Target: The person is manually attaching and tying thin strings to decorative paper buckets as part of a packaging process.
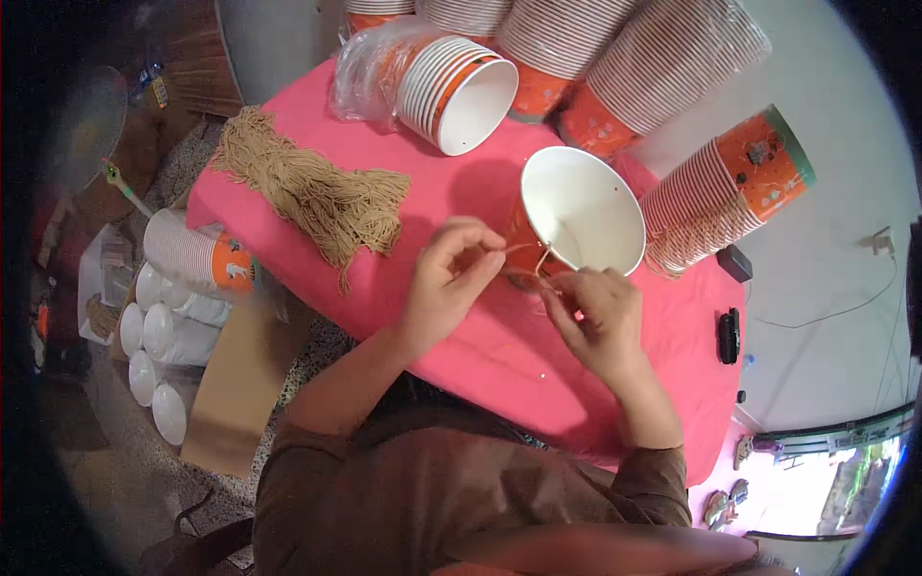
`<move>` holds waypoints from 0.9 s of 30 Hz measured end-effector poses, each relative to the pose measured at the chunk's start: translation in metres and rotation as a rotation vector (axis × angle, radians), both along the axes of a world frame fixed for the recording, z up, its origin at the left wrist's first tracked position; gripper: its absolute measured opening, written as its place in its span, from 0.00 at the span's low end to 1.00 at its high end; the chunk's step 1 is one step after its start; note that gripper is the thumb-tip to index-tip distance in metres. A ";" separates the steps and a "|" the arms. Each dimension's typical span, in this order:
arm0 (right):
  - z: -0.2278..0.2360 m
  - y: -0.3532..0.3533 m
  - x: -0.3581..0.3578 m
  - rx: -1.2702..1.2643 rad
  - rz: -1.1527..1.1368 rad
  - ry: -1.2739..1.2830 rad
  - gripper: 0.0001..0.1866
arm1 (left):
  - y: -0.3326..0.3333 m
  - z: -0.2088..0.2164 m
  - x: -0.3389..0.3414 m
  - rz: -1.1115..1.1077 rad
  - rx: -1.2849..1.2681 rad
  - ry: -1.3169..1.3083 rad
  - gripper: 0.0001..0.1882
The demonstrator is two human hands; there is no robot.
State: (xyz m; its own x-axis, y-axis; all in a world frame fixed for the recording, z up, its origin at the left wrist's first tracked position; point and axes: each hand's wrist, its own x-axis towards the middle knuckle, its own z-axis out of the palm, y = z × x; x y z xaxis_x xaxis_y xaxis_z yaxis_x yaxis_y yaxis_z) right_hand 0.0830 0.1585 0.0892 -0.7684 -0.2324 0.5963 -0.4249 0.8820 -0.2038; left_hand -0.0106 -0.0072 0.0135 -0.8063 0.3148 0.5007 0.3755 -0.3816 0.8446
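Observation:
A large paper bucket [584, 204], white inside and orange outside, stands on the pink-covered table in front of me. A thin tan cord [544, 255] runs at its near rim, seemingly through a small hole there. My left hand [449, 278] pinches one part of the cord between thumb and fingertips, left of the rim. Close by on the right, my right hand [597, 317] has its fingers closed on the cord just below the rim. Exactly how the cord loops between the fingertips is too small to make out.
A bundle of tan cords [317, 187] lies to the left on the pink cloth [480, 370]. Nested buckets [459, 96] rest on their side behind it, with wrapped stacks [663, 67] at the back. Another stack with cords [725, 192] lies right. A carton [235, 394] holds more buckets below left.

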 end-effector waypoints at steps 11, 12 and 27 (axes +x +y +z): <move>-0.019 0.002 0.012 0.129 -0.006 0.006 0.09 | 0.005 -0.010 0.016 -0.510 -0.084 -0.610 0.09; -0.021 0.003 0.013 0.155 -0.001 0.007 0.09 | 0.006 -0.009 0.016 -0.514 -0.086 -0.611 0.09; -0.024 -0.006 0.011 0.058 0.138 -0.232 0.08 | 0.021 -0.003 0.023 -0.472 -0.041 -0.676 0.07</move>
State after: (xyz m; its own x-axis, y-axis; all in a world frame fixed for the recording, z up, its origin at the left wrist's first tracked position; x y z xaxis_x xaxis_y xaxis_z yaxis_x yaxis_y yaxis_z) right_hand 0.0944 0.1529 0.0650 -0.8415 -0.3731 0.3907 -0.4897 0.8322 -0.2600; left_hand 0.0121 0.0135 0.0108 -0.7080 0.7033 -0.0639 -0.4106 -0.3364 0.8475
